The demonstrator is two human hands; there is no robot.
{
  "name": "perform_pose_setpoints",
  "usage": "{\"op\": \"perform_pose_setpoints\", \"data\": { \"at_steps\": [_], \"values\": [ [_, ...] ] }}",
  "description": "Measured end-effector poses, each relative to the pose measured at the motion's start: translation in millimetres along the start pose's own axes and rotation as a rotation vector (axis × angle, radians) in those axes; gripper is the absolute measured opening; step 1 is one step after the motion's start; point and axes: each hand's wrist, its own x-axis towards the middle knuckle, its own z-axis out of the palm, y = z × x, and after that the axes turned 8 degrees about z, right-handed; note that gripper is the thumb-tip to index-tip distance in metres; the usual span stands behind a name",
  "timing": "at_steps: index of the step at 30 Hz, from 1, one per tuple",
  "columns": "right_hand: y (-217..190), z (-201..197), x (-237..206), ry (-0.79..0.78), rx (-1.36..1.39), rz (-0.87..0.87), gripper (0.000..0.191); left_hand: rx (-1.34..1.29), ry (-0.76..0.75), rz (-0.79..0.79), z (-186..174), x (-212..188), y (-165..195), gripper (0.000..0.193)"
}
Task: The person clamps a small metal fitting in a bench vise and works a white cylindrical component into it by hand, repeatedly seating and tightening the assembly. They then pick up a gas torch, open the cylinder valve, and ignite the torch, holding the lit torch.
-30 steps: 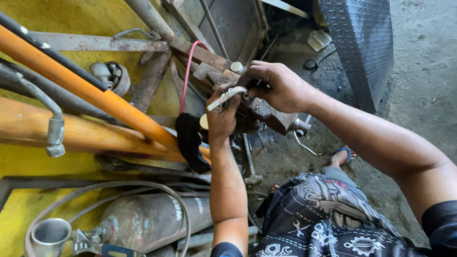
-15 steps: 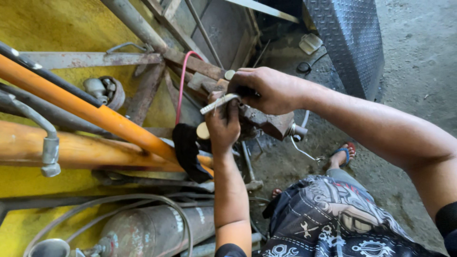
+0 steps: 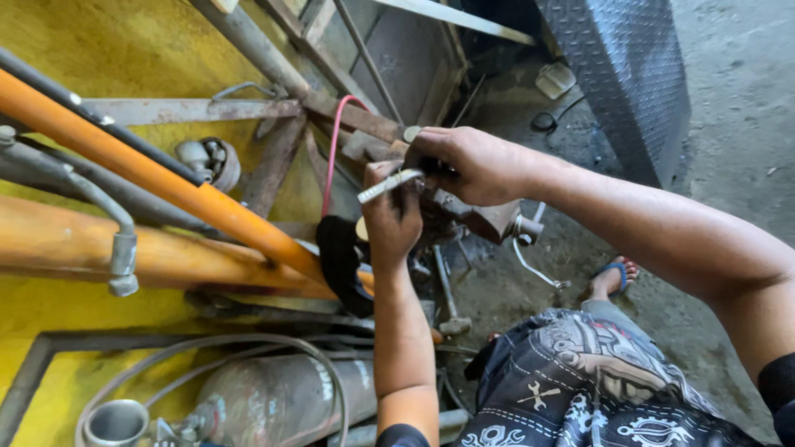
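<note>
thin metal tool (image 3: pixel 389 185) held level in front of the rusty fitting (image 3: pixel 484 219), above the orange pipes | right hand (image 3: pixel 472 164) clamped on its far end | left hand (image 3: pixel 391 222) closed just beneath, touching it | orange pipe (image 3: pixel 166 178) slanting left | grey cylinder (image 3: pixel 281 397) below | patterned shorts (image 3: pixel 580 381) lower right

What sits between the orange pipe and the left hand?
In the head view, a black cloth-like piece hangs at the end of the orange pipe, filling the stretch up to the left hand, which grips a metal tool.
</note>
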Motion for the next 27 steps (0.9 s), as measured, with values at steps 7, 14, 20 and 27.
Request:
{"op": "perform_pose_setpoints", "data": {
  "at_steps": [7, 14, 20, 27],
  "values": [
    [1, -1, -9, 0.019, -0.001, -0.017, 0.031, -0.399, 0.04, -0.153, -17, -16, 16, 0.043],
    [8, 0, -18, 0.079, -0.014, -0.051, 0.03, -0.45, 0.105, -0.176, -33, -24, 40, 0.057],
    [16, 5, -21, 0.137, 0.074, -0.057, 0.031, -0.066, 0.052, -0.085, -37, -12, 53, 0.029],
    [47, -12, -13, 0.063, -0.105, -0.068, 0.045, 0.136, 0.022, -0.042, -33, -1, 59, 0.021]
  ]
}}
